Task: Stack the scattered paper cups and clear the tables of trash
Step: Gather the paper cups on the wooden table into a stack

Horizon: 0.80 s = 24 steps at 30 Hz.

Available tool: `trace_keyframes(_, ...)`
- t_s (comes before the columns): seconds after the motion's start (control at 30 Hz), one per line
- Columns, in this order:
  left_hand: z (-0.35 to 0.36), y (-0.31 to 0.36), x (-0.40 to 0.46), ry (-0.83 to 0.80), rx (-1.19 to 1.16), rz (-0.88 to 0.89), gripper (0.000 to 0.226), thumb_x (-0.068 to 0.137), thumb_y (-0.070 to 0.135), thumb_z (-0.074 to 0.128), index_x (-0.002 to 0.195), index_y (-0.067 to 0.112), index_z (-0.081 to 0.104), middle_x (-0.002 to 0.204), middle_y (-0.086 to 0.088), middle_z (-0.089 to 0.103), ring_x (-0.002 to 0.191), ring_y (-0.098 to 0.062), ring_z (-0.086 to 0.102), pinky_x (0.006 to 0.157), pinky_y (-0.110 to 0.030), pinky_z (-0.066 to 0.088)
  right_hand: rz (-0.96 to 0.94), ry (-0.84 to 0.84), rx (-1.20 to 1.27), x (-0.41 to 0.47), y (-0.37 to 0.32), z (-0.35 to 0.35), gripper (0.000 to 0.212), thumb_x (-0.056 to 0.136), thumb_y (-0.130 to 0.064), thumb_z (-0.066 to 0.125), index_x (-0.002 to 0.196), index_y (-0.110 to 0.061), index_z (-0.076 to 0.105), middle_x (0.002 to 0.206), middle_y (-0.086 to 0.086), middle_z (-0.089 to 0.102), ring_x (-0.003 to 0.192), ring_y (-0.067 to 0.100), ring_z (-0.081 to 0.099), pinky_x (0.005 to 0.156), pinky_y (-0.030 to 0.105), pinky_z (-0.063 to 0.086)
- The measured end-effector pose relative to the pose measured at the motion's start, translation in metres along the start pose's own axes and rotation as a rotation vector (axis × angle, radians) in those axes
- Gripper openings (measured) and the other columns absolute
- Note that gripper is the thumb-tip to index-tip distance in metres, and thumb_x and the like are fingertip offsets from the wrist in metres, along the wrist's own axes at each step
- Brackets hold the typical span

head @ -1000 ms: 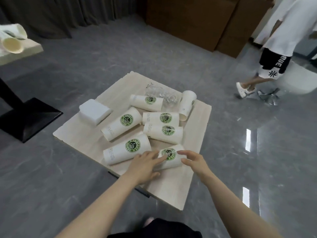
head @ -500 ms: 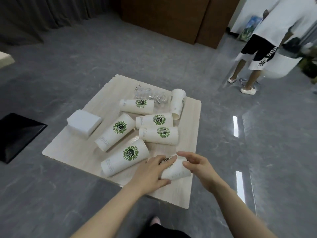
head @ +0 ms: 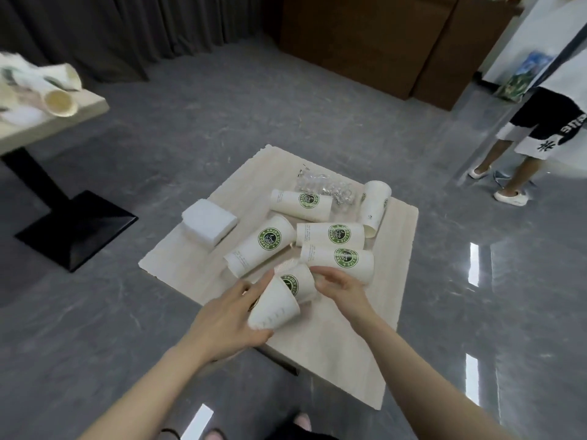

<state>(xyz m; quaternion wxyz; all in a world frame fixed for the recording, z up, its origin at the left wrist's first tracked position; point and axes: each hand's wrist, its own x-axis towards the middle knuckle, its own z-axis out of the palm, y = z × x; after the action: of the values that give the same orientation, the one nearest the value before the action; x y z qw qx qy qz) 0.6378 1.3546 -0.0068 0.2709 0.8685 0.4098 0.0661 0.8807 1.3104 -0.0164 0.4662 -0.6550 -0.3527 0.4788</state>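
- Barely started, by the look of it. Two cups are held up off the table [head: 333,344]: a near cup [head: 275,309] is gripped by the left hand [head: 228,319], fingers curled round its side, and a second cup [head: 300,281] with the green logo is pinched by the right hand [head: 341,289] just beyond it.
- The two held cups are touching or overlapping at an angle; whether one is actually being nested into the other can't be told, since it's blurry there.
- No finished stack can be seen anywhere, so the first pairing is probably what's being worked on.
- Still to be stacked: five cups lying on their sides just past the hands. A big cup [head: 262,244] lies beyond the left hand, two side-by-side cups [head: 332,234] [head: 340,258] just beyond the right hand, and two more [head: 300,203] [head: 374,203] further out.
- Trash not yet cleared: crumpled clear plastic [head: 327,187] at the far side between those last two cups, and a white napkin block [head: 209,222] out past the left hand.
- A second table [head: 63,119] far off to the left is loaded with more cups [head: 60,101], blurred, so that's likely left to do too.
- Roughly: a start is made, nearly all of it remains.
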Motion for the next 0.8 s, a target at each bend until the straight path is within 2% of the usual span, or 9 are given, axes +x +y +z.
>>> trace_keyframes(0.07, -0.008, -0.011, -0.008, 0.032, -0.002, -0.044, 0.098, 0.075, 0.061, 0.060, 0.134, 0.061, -0.019, 0.118, 0.020, 0.036, 0.109, -0.005, 0.047, 0.077, -0.024, 0.042, 0.009, -0.040, -0.029, 0.008, 0.005, 0.010, 0.032, 0.086, 0.005, 0.061, 0.105, -0.019, 0.068, 0.121, 0.004, 0.061, 0.106, -0.005, 0.057, 0.076, 0.002, 0.043)
trace_keyframes(0.13, -0.013, -0.021, -0.015, 0.053, 0.006, -0.076, 0.098, 0.076, 0.059, 0.061, 0.133, 0.061, -0.018, 0.116, 0.019, 0.038, 0.106, -0.005, 0.046, 0.077, -0.025, 0.044, 0.022, -0.062, -0.084, 0.015, 0.013, 0.017, 0.033, 0.085, 0.008, 0.059, 0.105, -0.016, 0.069, 0.125, 0.006, 0.060, 0.122, 0.012, 0.052, 0.086, 0.011, 0.040)
trace_keyframes(0.2, -0.016, -0.027, -0.019, 0.061, 0.023, -0.098, 0.098, 0.076, 0.059, 0.061, 0.133, 0.060, -0.019, 0.119, 0.018, 0.039, 0.107, -0.006, 0.046, 0.079, -0.025, 0.045, 0.014, -0.057, -0.121, 0.019, 0.021, 0.022, 0.034, 0.083, 0.012, 0.057, 0.108, -0.008, 0.069, 0.123, 0.004, 0.059, 0.126, 0.018, 0.048, 0.092, 0.018, 0.036)
trace_keyframes(0.33, -0.020, -0.037, -0.022, 0.073, 0.024, -0.128, 0.098, 0.075, 0.059, 0.062, 0.135, 0.062, -0.016, 0.119, 0.019, 0.040, 0.106, -0.006, 0.046, 0.075, -0.023, 0.043, 0.050, -0.008, -0.047, 0.015, 0.025, 0.025, 0.038, 0.083, 0.018, 0.052, 0.105, -0.009, 0.068, 0.115, -0.006, 0.057, 0.114, 0.010, 0.049, 0.083, 0.009, 0.041)
trace_keyframes(0.47, -0.022, -0.043, -0.022, 0.080, 0.001, -0.129, 0.100, 0.072, 0.058, 0.065, 0.136, 0.064, -0.011, 0.117, 0.022, 0.041, 0.105, -0.007, 0.045, 0.078, -0.025, 0.044, 0.084, 0.040, 0.025, 0.006, 0.018, 0.015, 0.035, 0.087, 0.010, 0.055, 0.104, -0.017, 0.070, 0.114, -0.006, 0.062, 0.108, 0.003, 0.053, 0.078, 0.015, 0.043)
trace_keyframes(0.57, -0.024, -0.045, -0.019, 0.080, 0.012, -0.118, 0.099, 0.069, 0.062, 0.063, 0.133, 0.067, -0.012, 0.120, 0.025, 0.041, 0.106, -0.007, 0.045, 0.081, -0.027, 0.045, 0.025, 0.094, 0.062, -0.002, 0.005, 0.000, 0.036, 0.087, 0.008, 0.056, 0.100, -0.021, 0.072, 0.080, -0.022, 0.066, 0.080, -0.006, 0.055, 0.064, 0.007, 0.043)
trace_keyframes(0.63, -0.025, -0.045, -0.015, 0.073, 0.020, -0.111, 0.101, 0.068, 0.061, 0.065, 0.132, 0.067, -0.013, 0.121, 0.024, 0.041, 0.107, -0.008, 0.045, 0.083, -0.028, 0.045, -0.013, 0.135, 0.081, -0.008, -0.003, -0.013, 0.035, 0.087, 0.006, 0.057, 0.103, -0.021, 0.072, 0.066, -0.022, 0.059, 0.074, -0.002, 0.051, 0.062, 0.010, 0.041)
trace_keyframes(0.73, -0.025, -0.043, -0.009, 0.058, 0.036, -0.094, 0.103, 0.069, 0.053, 0.067, 0.136, 0.062, -0.011, 0.127, 0.023, 0.040, 0.108, -0.010, 0.043, 0.084, -0.028, 0.043, -0.059, 0.194, 0.103, -0.013, -0.011, -0.034, 0.036, 0.087, 0.003, 0.059, 0.099, -0.027, 0.074, 0.062, -0.016, 0.044, 0.066, 0.007, 0.041, 0.062, 0.019, 0.034)
trace_keyframes(0.8, -0.025, -0.040, -0.005, 0.046, 0.068, -0.082, 0.103, 0.070, 0.051, 0.067, 0.141, 0.057, -0.008, 0.130, 0.021, 0.039, 0.109, -0.011, 0.043, 0.085, -0.029, 0.043, -0.080, 0.211, 0.119, -0.017, -0.016, -0.044, 0.036, 0.088, 0.003, 0.058, 0.100, -0.027, 0.074, 0.061, -0.017, 0.050, 0.070, 0.011, 0.041, 0.069, 0.025, 0.033)
